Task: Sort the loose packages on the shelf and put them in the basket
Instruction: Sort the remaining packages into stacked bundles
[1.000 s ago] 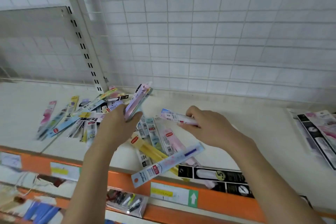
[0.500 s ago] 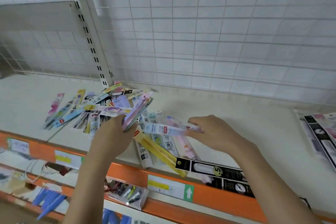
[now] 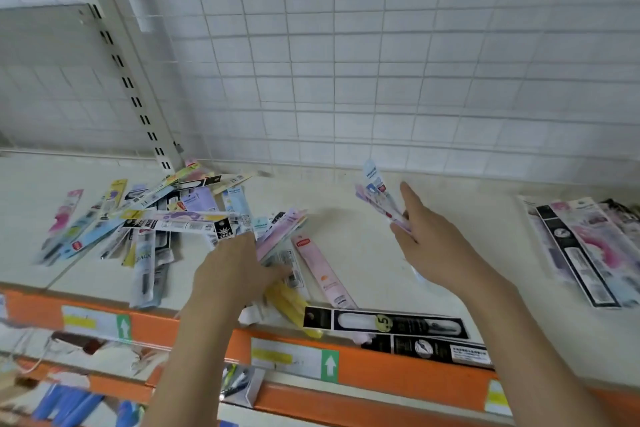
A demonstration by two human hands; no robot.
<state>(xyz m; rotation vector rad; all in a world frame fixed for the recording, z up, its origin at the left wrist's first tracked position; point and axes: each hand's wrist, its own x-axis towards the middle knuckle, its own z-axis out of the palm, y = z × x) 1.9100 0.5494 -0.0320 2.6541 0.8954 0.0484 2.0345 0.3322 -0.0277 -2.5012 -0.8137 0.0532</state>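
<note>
A scattered pile of long, thin loose packages (image 3: 166, 218) lies on the cream shelf (image 3: 349, 253), left of centre. My left hand (image 3: 235, 267) grips a fanned bunch of pink and lilac packages (image 3: 282, 230) at the pile's right edge. Over bare shelf further right, my right hand (image 3: 426, 239) holds a few white and pink packages (image 3: 375, 194) upright, index finger stretched out. Beside the left hand lie a pink package (image 3: 323, 272) and a yellow one (image 3: 294, 305). No basket is in view.
Two long black packages (image 3: 388, 322) rest along the shelf's orange front edge (image 3: 194, 333). A sorted stack of packages (image 3: 585, 246) lies at the far right. A wire grid wall (image 3: 381, 62) backs the shelf. A lower shelf holds more goods (image 3: 239, 381).
My right hand has carried its packages from beside the left hand up and to the right. My left hand has sunk lower with its bunch. The camera has tilted slightly.
</note>
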